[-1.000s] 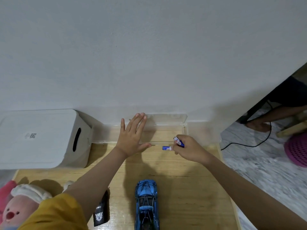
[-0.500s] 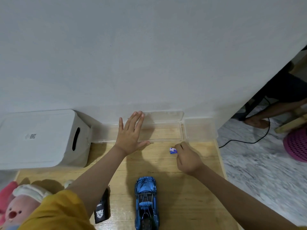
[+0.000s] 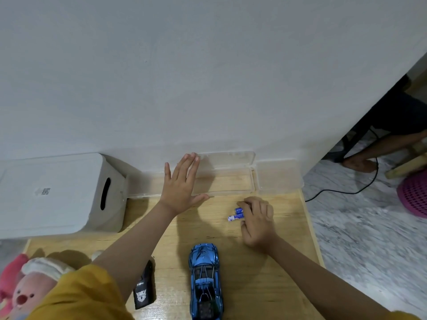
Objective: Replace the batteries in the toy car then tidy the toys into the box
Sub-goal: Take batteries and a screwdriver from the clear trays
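A shiny blue toy car (image 3: 205,280) lies on the wooden table (image 3: 288,262), nose pointing away from me. My left hand (image 3: 181,184) is spread flat over the near edge of a clear plastic case (image 3: 227,179) that stands open against the wall. My right hand (image 3: 257,221) rests low on the table, its fingertips on two blue batteries (image 3: 236,214) that lie on the wood just left of it. A white lidded box (image 3: 53,195) with a slot handle stands at the far left. A black remote control (image 3: 143,291) lies left of the car.
A pink plush toy (image 3: 27,289) sits at the near left corner. A second small clear case (image 3: 278,177) stands right of the open one. Beyond the table's right edge are a marble floor, a black cable (image 3: 346,191), a pink basket (image 3: 413,192) and another person's foot (image 3: 359,163).
My right hand has come down from the open case toward me and lowered the blue batteries onto the table. My left hand has stayed spread on the case.
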### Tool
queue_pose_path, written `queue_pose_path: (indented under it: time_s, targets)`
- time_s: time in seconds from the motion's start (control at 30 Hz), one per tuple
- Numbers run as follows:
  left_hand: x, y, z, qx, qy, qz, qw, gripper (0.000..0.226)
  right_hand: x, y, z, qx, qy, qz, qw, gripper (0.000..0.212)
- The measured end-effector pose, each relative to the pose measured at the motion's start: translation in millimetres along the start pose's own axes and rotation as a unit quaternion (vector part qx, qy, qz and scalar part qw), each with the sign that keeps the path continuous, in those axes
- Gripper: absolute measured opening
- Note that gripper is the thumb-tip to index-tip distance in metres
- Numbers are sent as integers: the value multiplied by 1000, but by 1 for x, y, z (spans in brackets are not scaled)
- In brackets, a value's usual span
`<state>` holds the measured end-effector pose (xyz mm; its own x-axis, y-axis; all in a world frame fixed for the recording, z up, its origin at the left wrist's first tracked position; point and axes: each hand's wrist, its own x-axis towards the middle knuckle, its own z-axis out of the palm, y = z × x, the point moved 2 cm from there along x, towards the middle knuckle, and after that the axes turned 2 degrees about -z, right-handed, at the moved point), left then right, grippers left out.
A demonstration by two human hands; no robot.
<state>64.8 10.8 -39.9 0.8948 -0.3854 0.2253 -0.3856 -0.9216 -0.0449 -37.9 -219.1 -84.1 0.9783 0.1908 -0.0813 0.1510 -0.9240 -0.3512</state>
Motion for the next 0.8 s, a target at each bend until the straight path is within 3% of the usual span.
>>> queue_pose_path:
  time_s: [0.47,0.6,0.73,0.8]
  targets:
    - [-1,1,-1,9,-8,-4,1000,115,-3,1,-18,85,68,-39,993,53]
    - [-2,2,0,-4,22,0,1000,110,12,-4,-44,127,145,-82,978,48]
    - [-3,5,1,9,54,15,998,111,48,-8,-79,96,260,-111,954,35]
    - [-4,7,3,9,84,19,996,103,67,-9,-90,89,274,-120,950,34]
